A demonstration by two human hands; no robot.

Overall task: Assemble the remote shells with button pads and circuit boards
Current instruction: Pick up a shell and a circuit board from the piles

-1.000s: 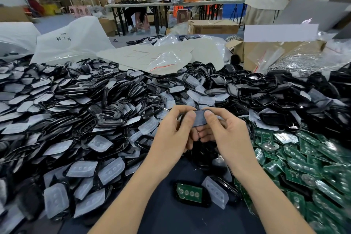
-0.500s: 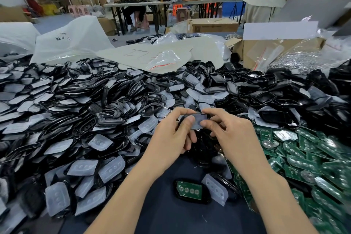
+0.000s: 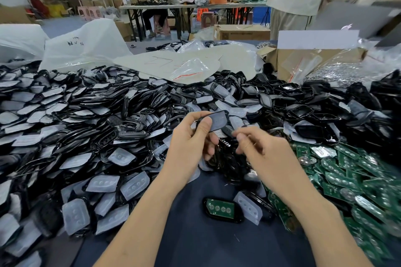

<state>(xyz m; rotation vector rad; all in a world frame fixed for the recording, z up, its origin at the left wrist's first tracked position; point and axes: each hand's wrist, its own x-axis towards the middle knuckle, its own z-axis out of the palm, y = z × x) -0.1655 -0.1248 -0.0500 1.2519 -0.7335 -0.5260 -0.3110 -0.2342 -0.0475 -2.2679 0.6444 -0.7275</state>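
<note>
Left hand [image 3: 191, 143] pinches shell [image 3: 217, 120] mid-frame, probably light and stiff, best held by edges; right hand [image 3: 264, 154] curled, grip unclear.

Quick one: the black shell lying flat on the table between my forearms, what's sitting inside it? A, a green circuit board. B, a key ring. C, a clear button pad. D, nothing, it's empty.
A: the black shell has a green circuit board with round contacts sitting inside its rim, while a clear button pad lies beside it.
</note>
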